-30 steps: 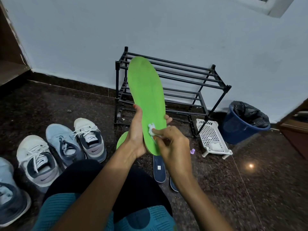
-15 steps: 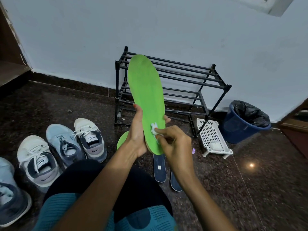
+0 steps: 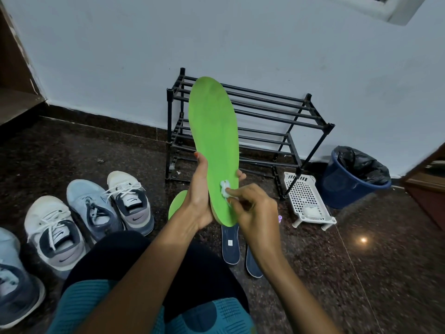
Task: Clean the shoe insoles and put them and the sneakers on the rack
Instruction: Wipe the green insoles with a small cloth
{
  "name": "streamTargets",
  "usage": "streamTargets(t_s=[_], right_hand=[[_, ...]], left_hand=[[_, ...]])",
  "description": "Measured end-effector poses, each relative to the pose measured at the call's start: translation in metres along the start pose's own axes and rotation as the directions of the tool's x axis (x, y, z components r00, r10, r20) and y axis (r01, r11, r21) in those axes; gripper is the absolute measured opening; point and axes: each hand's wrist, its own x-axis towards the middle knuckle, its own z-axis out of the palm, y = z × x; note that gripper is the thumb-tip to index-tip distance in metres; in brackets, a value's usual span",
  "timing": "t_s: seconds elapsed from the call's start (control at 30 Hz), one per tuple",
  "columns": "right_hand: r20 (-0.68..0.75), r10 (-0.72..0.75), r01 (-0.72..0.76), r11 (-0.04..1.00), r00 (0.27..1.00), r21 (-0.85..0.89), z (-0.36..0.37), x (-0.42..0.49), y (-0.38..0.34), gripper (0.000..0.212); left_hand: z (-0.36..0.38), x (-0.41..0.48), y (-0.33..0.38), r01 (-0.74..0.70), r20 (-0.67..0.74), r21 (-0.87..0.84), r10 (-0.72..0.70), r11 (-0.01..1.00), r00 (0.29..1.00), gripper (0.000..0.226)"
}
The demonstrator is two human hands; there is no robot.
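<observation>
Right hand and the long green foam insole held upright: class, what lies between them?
In the head view, a small white wad, seemingly cotton or tissue, sits between the right hand fingertips and the green insole, pressed against its lower part.

Green insole [image 3: 213, 141] upright in left hand [image 3: 198, 191], right hand [image 3: 256, 209] with white wad [image 3: 225, 188] against it.

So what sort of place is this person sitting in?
Probably a home entryway or a corner of a room used for shoes. A black shoe rack stands against the wall, sneakers sit on the dark stone floor, and a lined blue bin stands beside the rack.
</observation>
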Motion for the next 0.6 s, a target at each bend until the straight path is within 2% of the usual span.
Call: streamTargets(t_s=[0.13, 0.33, 0.43, 0.6], right_hand=[[0.049, 0.002, -0.006, 0.997, 0.999, 0.083, -0.002, -0.007, -0.004, 0.017], [-0.027, -0.007, 0.008, 1.0, 1.0, 0.011, -0.004, 0.005, 0.0, 0.017], [-0.009, -0.012, 0.012, 1.0, 1.0, 0.005, -0.002, 0.001, -0.001, 0.016], [0.059, 0.047, -0.056, 0.985, 0.997, 0.164, -0.001, -0.015, -0.009, 0.013]], left_hand=[[-0.002, 0.003, 0.001, -0.027, -0.012, -0.016, 0.027, 0.999, 1.0, 0.08], [0.001, 0.0, 0.0, -0.003, 0.021, -0.025, 0.004, 1.0, 1.0, 0.083], [0.0, 0.0, 0.0, -0.014, 0.027, -0.048, 0.015, 0.999, 1.0, 0.082], [0.0, 0.0, 0.0, -0.052, 0.038, -0.127, 0.057, 0.991, 0.998, 0.08]])
